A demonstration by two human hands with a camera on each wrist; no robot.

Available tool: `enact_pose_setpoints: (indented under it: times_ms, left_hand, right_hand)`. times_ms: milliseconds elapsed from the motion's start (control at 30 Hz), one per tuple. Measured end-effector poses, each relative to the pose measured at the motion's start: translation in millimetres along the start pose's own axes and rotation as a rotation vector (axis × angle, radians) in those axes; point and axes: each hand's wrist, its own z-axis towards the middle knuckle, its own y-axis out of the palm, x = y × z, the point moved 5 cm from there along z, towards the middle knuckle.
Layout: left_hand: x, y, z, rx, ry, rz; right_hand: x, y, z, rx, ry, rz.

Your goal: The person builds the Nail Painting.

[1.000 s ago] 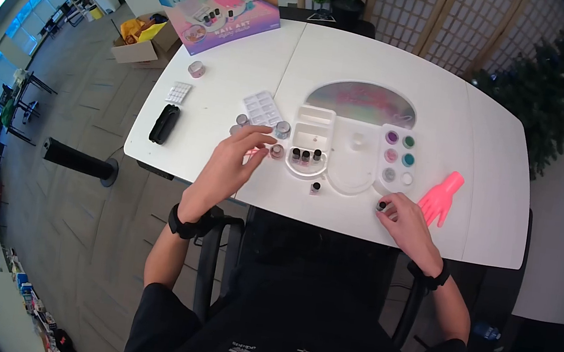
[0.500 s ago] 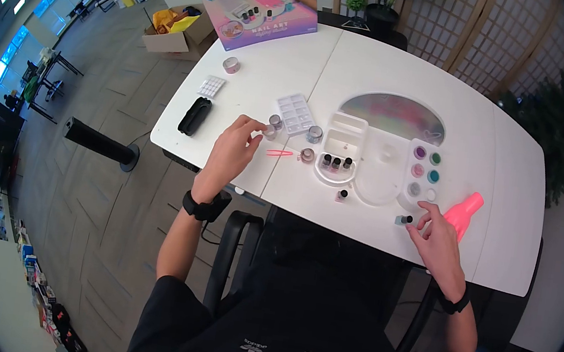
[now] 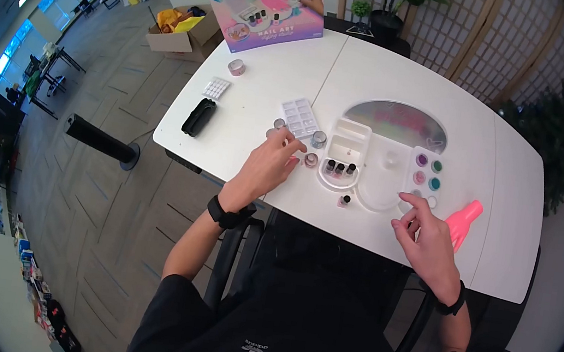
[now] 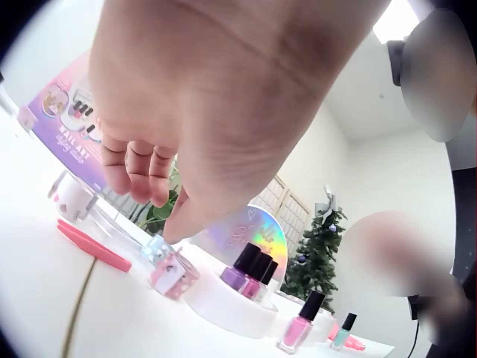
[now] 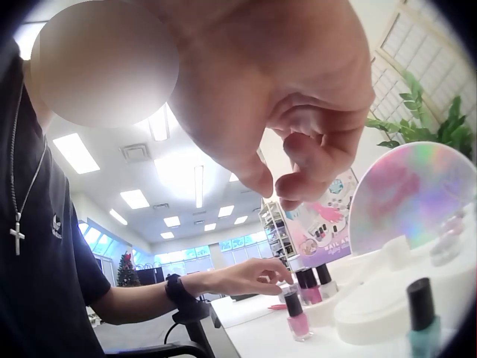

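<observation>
My left hand (image 3: 265, 167) hovers over the table's front with its fingers loosely bent and nothing held. Just past its fingertips stands a pink-labelled glitter jar (image 3: 310, 160). Pink tweezers (image 4: 93, 245) lie on the table beneath that hand. My right hand (image 3: 428, 241) is raised, thumb and forefinger apart and holding nothing, near the pink model hand (image 3: 463, 221). A teal nail polish bottle (image 5: 423, 321) stands on the table near it, hidden in the head view. Between the hands stands a pink nail polish bottle (image 3: 344, 200), in front of the white nail station (image 3: 373, 201).
Several polish bottles (image 3: 340, 169) sit in the station's holder, below its mirror (image 3: 403, 124). Glitter pots (image 3: 422, 160) fill the right side. Left of it are a white compartment tray (image 3: 300, 117), another jar (image 3: 319, 139), a black case (image 3: 199, 117) and the kit box (image 3: 268, 10).
My right hand pinched the teal bottle a second ago, then let go and lifted off it. My left hand has moved right from the jars by the tray. The head view has shifted too.
</observation>
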Motion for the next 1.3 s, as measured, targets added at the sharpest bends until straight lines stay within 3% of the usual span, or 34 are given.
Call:
enact_pose_setpoints:
  times_ms: [167,267,367,767,1000,1233,1300]
  left_hand:
    - [-10.5,-3.0,1.7,0.065,-0.010,0.093]
    - [-0.1,4.1,0.4,0.036,0.130,0.101]
    - [2.7,7.6,2.8,0.079,0.154,0.166]
    - [7.4,26.2,42.7,0.053,0.160,0.261]
    - [6.2,15.0,43.8,0.132,0.132,0.133]
    - [75.7,-35.5,0.2,0.294,0.285,-0.141]
    - [100.5,-43.7,-13.7,0.273,0.342,-0.240]
  right_hand:
    - [-11.6,9.2,-3.1,-0.031,-0.013,0.016]
    - [-12.9,16.9,-4.0,-0.054,-0.007,0.036]
    - [-11.9,22.4,-2.8,-0.058,-0.001,0.052]
    - [-8.5,26.0,-6.0,-0.040,0.054,0.137]
    - [-3.2,26.2,-6.9,-0.007,0.077,0.184]
    - [3.9,34.4,-1.2,0.000,0.149,0.423]
    - [-7.3,34.2,2.2,0.108,0.003,0.405]
